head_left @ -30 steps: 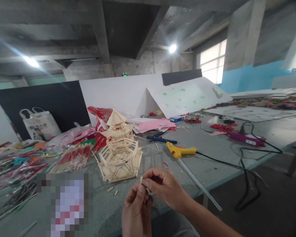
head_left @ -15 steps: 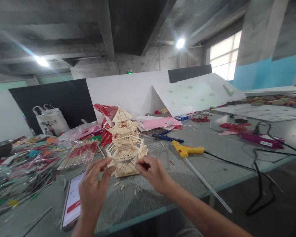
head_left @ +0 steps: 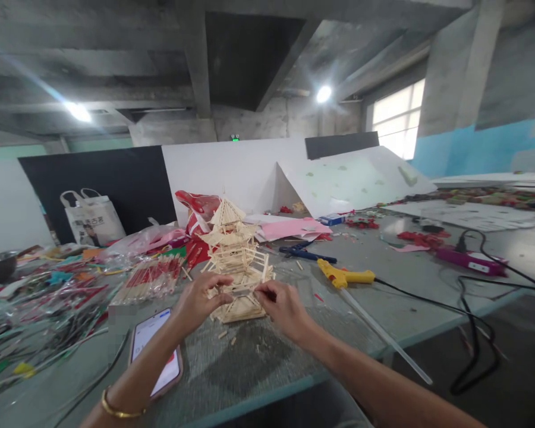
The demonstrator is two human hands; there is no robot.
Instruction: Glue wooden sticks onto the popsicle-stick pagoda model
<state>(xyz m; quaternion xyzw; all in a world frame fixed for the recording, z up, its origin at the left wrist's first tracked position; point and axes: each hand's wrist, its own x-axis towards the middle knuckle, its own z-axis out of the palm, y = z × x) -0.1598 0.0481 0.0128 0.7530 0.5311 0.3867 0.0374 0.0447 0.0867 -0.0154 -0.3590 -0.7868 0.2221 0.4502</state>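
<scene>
A tiered pagoda model (head_left: 232,252) of pale wooden sticks stands upright on the grey table. At its lower front left is my left hand (head_left: 200,300), palm side in, the thumb and forefinger apart in front of the lower tier. My right hand (head_left: 285,306) is closed in a pinch at the lower right side of the model; what its fingertips hold, if anything, is too small to make out. Between the two hands a small greyish strip (head_left: 241,292) shows across the front of the lower tier. A few short stick offcuts (head_left: 223,334) lie before the base.
To the right lie a yellow glue gun (head_left: 345,276) with a long glue stick and cord, blue-handled pliers (head_left: 307,254) and a purple power strip (head_left: 470,261). A lit phone (head_left: 158,351) is by my left forearm. Bagged sticks (head_left: 154,276) and plastic packets cover the left side.
My left hand has moved right and inward, closer to the front of the pagoda. My right hand stays at its right side. The view has shifted slightly, uncovering more of the phone.
</scene>
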